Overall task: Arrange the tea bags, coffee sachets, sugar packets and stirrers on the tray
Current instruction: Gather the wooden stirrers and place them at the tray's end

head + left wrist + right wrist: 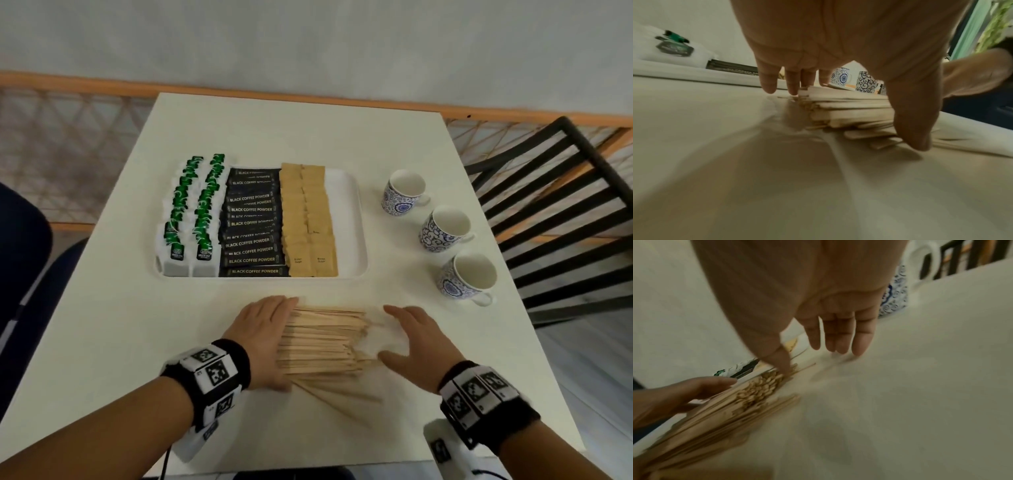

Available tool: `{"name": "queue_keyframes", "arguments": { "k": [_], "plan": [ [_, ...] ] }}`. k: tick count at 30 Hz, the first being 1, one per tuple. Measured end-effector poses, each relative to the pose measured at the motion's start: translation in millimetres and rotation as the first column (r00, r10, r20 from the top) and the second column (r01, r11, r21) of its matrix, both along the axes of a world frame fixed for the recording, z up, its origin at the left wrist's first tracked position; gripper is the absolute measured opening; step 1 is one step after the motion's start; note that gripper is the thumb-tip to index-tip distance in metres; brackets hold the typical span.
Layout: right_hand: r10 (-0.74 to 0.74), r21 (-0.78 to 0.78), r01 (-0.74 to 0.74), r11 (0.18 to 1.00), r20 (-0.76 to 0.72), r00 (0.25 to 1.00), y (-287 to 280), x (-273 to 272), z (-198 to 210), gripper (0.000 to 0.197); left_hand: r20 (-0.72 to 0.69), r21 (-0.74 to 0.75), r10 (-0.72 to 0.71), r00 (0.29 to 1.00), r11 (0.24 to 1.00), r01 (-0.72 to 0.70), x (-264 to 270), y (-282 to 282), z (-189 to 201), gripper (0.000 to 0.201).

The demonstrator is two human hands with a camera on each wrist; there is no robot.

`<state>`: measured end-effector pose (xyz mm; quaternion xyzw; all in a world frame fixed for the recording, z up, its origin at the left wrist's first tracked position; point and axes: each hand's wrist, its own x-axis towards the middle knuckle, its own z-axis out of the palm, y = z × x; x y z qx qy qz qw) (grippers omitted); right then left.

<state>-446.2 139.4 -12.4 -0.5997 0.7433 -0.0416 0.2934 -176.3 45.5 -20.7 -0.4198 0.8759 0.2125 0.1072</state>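
Observation:
A pile of wooden stirrers [322, 342] [851, 112] [748, 399] lies on the white table in front of the white tray [349, 219]. The tray holds green tea bags [191, 212], black coffee sachets [251, 222] and brown sugar packets [310, 219] in rows; its right strip is bare. My left hand [267, 335] [838, 81] presses its straight fingers against the left ends of the stirrers. My right hand [416, 342] [838, 337] stands open just off their right ends, thumb near the tips.
Three blue-patterned cups [404, 197] [445, 229] [467, 274] stand in a line right of the tray. A black slatted chair [561, 205] is beyond the table's right edge. A few stirrers [339, 394] fan out toward the front of the table.

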Motion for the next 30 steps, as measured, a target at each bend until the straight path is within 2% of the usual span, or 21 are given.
{"name": "queue_keyframes", "arguments": {
  "k": [2,4,10,14,15,16,18,20,23,27,30],
  "plan": [
    [-0.135,0.006,0.135,0.991,0.024,0.991,1,2,-6,0.061,0.004,0.009,0.013,1.0,1.0,-0.013,2,0,0,0.134],
    [-0.188,0.005,0.188,0.982,0.041,0.981,-4,11,-10,0.056,0.014,0.026,0.006,1.0,1.0,-0.006,4,0,-1,0.136],
    [-0.074,-0.017,0.077,0.997,0.125,0.989,-21,45,-13,0.054,-0.004,-0.012,-0.022,1.0,1.0,0.022,-3,-1,0,0.134],
    [-0.17,-0.07,0.18,0.981,0.12,0.978,-15,32,-4,0.054,0.042,-0.077,-0.064,0.997,0.995,0.067,-6,0,2,0.136],
    [-0.166,-0.079,0.177,0.981,0.123,0.978,-10,28,-3,0.061,0.045,-0.071,-0.076,0.996,0.994,0.079,-8,1,1,0.137],
    [-0.129,-0.07,0.137,0.988,0.115,0.985,-5,25,-1,0.078,0.044,-0.061,-0.09,0.995,0.994,0.092,-11,2,1,0.137],
    [0.025,0.014,-0.026,1.0,0.047,0.999,7,26,1,0.123,0.035,-0.041,-0.112,0.993,0.993,0.113,-16,3,-1,0.136],
    [0.19,0.098,-0.183,0.978,-0.059,0.98,16,32,-3,0.147,0.002,-0.042,-0.106,0.994,0.994,0.106,-20,2,-3,0.131],
    [0.238,0.103,-0.226,0.969,-0.131,0.962,16,37,-13,0.149,-0.05,-0.051,-0.089,0.995,0.995,0.087,-23,-2,-4,0.115],
    [0.149,-0.02,-0.149,0.989,0.002,0.989,-5,43,-16,0.13,-0.066,-0.029,-0.123,0.99,0.992,0.121,-25,-3,-1,0.104],
    [0.19,-0.004,-0.19,0.982,0.06,0.98,-18,49,-16,0.13,-0.101,-0.026,-0.139,0.985,0.99,0.137,-23,-3,-1,0.099]
  ]
}}
